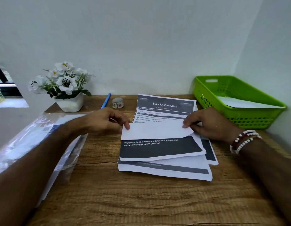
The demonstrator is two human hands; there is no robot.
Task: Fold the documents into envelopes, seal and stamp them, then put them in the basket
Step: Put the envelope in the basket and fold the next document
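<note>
A stack of printed documents (164, 168) lies in the middle of the wooden desk (125, 201). The top sheet (157, 141) is partly folded, its white back turned over towards me above a dark printed band. My left hand (107, 121) pinches the fold's left corner. My right hand (208, 124) pinches its right corner. A green plastic basket (206, 93) stands at the back right with a white envelope (242, 103) inside. A roll of tape (118, 103) sits behind the papers.
A clear plastic bag with white envelopes (43, 137) lies at the desk's left edge under my left forearm. A blue pen (105, 101) and a white pot of artificial flowers (66, 88) stand at the back left. White walls close off the back and right.
</note>
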